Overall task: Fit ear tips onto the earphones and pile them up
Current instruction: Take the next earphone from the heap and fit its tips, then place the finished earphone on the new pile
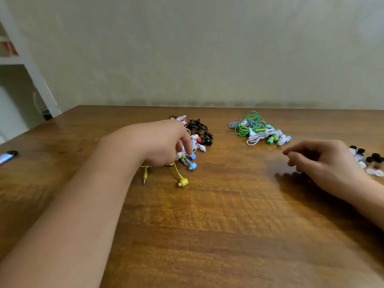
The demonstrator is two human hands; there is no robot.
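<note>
My left hand (pixel 164 142) reaches into a tangle of earphones (pixel 197 134) at the table's middle and its curled fingers grip blue earphones (pixel 192 161) and yellow earphones (pixel 182 181), whose buds and plug trail out below the hand. Black, white and pink ones lie just behind. A second pile of green, white and blue earphones (pixel 259 129) sits to the right. My right hand (pixel 320 161) hovers just over the table with fingers loosely curled and nothing visible in it. Loose black and clear ear tips (pixel 367 161) lie beyond it at the right edge.
The wooden table (pixel 207 225) stretches wide in front of me. A small dark device (pixel 8 155) lies near its left edge. A pale wall rises behind the table, and a white shelf unit (pixel 25 65) stands at the far left.
</note>
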